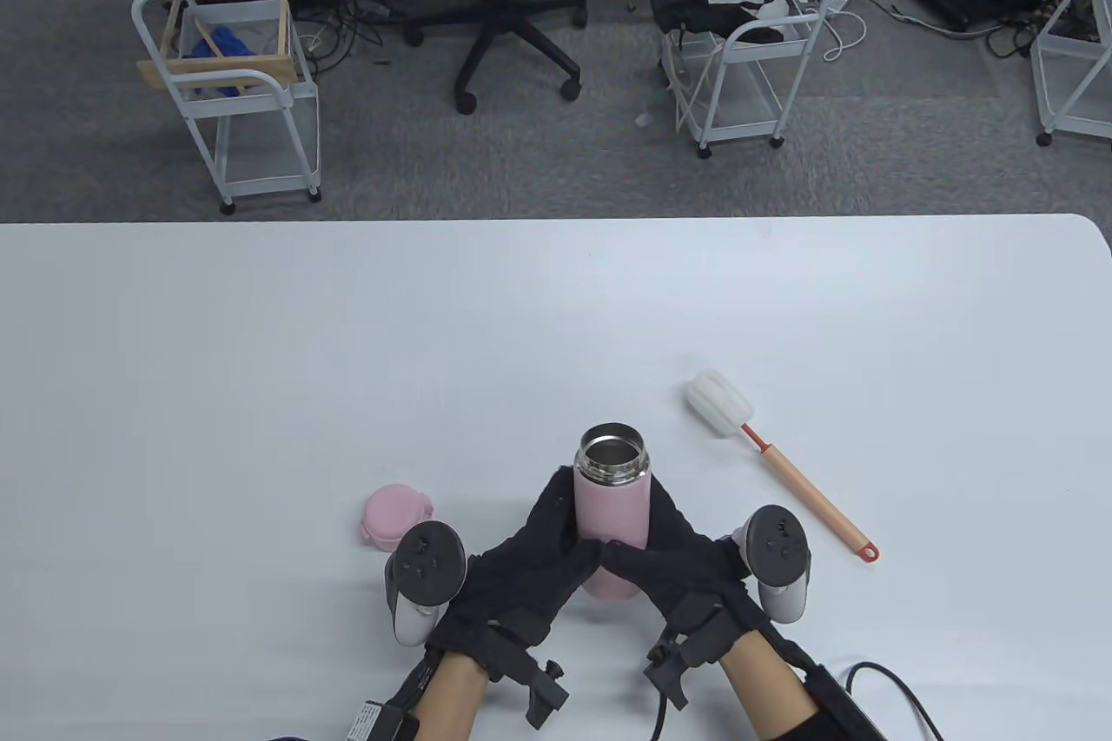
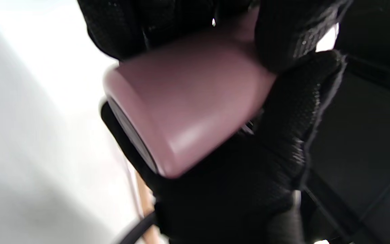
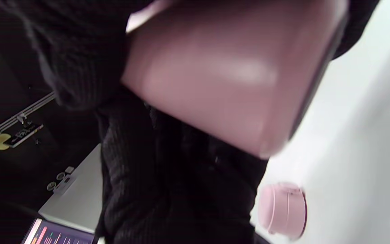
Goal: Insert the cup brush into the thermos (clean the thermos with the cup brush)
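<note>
Thermos [image 1: 612,506], uncapped and upright near the desk's near edge, is gripped by left hand [image 1: 521,572] and right hand [image 1: 673,567], fingers wrapped round it; cup brush [image 1: 773,459] lies rightward, untouched

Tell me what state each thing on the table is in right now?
thermos: upright, open, lid off, gripped by both hands.
lid: off, lying on the table left of the thermos.
cup brush: lying untouched on the table.
left hand: wrapped round the thermos.
right hand: wrapped round the thermos.
</note>
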